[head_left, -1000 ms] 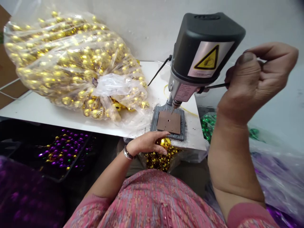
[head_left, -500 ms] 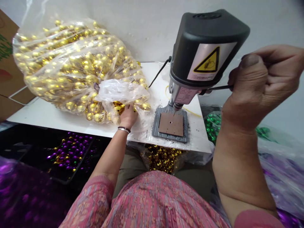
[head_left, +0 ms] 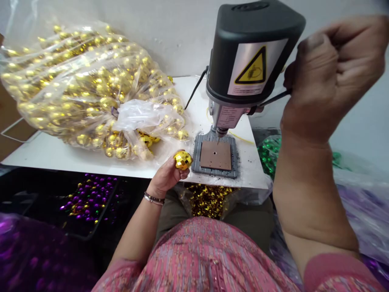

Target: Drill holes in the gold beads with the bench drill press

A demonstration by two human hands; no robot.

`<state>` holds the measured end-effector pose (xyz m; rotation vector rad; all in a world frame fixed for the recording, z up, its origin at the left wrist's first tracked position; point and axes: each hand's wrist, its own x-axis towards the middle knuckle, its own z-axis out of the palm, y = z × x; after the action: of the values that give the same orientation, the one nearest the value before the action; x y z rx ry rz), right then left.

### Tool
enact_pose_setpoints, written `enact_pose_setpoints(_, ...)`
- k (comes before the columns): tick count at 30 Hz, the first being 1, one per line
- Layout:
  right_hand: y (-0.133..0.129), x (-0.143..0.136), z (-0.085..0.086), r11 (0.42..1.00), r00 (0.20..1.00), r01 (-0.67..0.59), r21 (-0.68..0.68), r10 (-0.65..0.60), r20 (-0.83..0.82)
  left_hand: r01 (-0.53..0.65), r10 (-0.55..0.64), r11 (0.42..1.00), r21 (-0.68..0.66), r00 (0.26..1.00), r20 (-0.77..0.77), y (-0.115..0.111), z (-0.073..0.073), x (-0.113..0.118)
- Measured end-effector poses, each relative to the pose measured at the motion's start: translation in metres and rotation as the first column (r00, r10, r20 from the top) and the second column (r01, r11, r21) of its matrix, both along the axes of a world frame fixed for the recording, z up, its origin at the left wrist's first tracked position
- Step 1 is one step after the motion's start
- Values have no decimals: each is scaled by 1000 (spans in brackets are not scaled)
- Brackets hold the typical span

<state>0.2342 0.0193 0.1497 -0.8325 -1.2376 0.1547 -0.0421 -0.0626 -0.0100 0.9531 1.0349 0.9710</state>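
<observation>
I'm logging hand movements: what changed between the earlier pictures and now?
The left hand released one gold ball, reached left to the clear plastic bag of gold balls, then moved back right holding a faceted gold ball. The right hand stayed on the black lever.

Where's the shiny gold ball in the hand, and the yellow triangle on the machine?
Shiny gold faceted ball (head_left: 182, 160): head view, middle of its facets.
Black-edged yellow triangular sign (head_left: 255, 73): head view, its middle.

Drill base (head_left: 212, 173) approachable over near edge of surface (head_left: 75, 160); from left edge, bulging bag (head_left: 79, 89) and gold ball (head_left: 183, 160) in left hand (head_left: 166, 175) obstruct; motor housing (head_left: 255, 56) overhangs above, and right hand (head_left: 337, 73) on lever (head_left: 276, 98) blocks right-edge side.
</observation>
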Motion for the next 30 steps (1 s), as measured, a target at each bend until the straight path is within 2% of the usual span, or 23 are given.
enact_pose_setpoints(3,18,2,15,998,999,-25,56,23,34,-1,10,997,-75,993,118,5,-3,17)
enact_pose_setpoints(7,32,-1,31,998,1000,-11,-65,10,-23,75,-62,992,-103,990,128,14,2,30)
enact_pose_setpoints(11,40,-4,37,987,999,13,-161,-18,-31,107,-97,987,-124,991,89,21,9,38)
enact_pose_setpoints(16,41,-5,40,979,999,38,-201,-35,18,49,-53,997,-62,997,-63,40,10,57)
enact_pose_setpoints(21,40,-6,37,982,1000,20,-189,-22,-6,76,-76,997,-10,968,-241,60,10,76)
enact_pose_setpoints(27,48,-6,31,984,1000,-6,-176,1,-28,111,-74,992,51,879,-472,67,8,83)
enact_pose_setpoints(30,53,-5,29,990,999,-31,-138,26,-38,156,-71,984,92,800,-595,69,8,85)
